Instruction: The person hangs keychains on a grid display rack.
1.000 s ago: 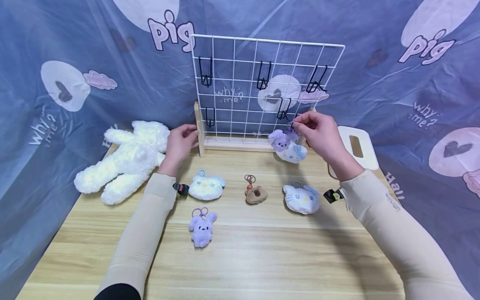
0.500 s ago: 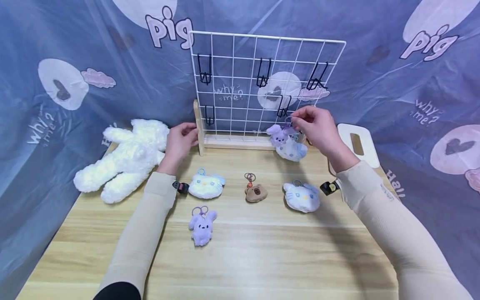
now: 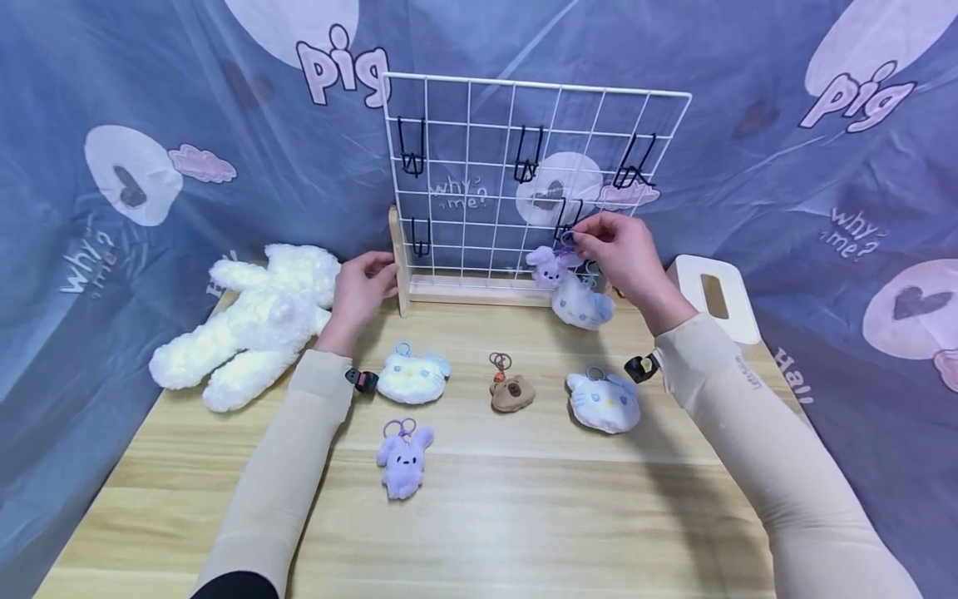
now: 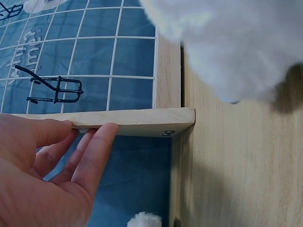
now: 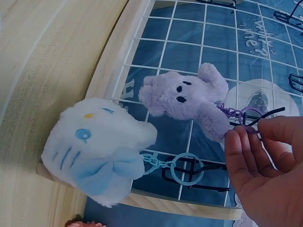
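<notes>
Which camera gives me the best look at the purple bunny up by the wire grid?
The right wrist view: the purple bunny is large there, its face and both ears clear. The head view shows it small; the left wrist view lacks it.

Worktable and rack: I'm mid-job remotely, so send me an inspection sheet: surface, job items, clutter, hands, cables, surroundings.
Surface: wooden table, shadowed toward the right.
Job items: wire rack with black hooks; white cat hanging from one; purple bunny held beside it; on the table, another white cat, brown bear, third white cat, second purple bunny.
Clutter: white plush toy left, white slotted box right.
Left hand: fingertips touch the rack's wooden side post.
Right hand: pinches the held bunny's purple ring; whether a hook passes through is unclear.
Cables: nothing seen.
Surroundings: blue printed curtain.
</notes>
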Action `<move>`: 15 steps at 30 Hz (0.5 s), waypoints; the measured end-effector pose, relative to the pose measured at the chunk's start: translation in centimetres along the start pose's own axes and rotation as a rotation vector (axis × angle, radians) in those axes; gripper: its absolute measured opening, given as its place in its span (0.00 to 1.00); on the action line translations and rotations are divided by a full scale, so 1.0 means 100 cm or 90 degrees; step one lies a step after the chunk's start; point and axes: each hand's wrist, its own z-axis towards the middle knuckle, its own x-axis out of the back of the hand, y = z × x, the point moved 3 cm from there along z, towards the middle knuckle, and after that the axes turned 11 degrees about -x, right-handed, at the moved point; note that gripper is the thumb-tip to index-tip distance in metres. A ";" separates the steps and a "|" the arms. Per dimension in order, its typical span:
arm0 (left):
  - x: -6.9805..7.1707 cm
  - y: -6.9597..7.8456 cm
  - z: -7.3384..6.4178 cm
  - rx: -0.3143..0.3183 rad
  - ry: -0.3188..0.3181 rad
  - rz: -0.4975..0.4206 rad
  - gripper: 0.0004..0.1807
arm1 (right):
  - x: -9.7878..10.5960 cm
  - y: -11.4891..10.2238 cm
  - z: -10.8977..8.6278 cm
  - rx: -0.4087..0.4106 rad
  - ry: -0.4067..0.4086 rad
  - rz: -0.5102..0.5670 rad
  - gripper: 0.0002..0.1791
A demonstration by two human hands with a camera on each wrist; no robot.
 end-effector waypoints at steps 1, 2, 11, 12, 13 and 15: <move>0.000 -0.001 0.000 0.000 0.000 -0.001 0.16 | -0.001 0.001 0.001 -0.001 0.003 -0.005 0.10; -0.001 -0.001 -0.001 0.001 0.000 -0.001 0.16 | -0.002 0.001 0.001 -0.003 0.006 -0.010 0.10; -0.002 -0.001 0.000 0.001 0.001 -0.008 0.16 | -0.006 0.005 0.008 -0.021 0.045 -0.034 0.10; -0.001 -0.001 0.000 0.001 0.002 -0.008 0.16 | -0.006 0.005 0.008 -0.022 0.048 -0.033 0.10; -0.001 -0.001 0.000 0.003 0.002 -0.009 0.16 | -0.007 0.005 0.009 -0.025 0.050 -0.031 0.10; -0.001 -0.001 0.000 0.006 0.002 -0.009 0.16 | -0.007 0.005 0.010 -0.029 0.058 -0.030 0.09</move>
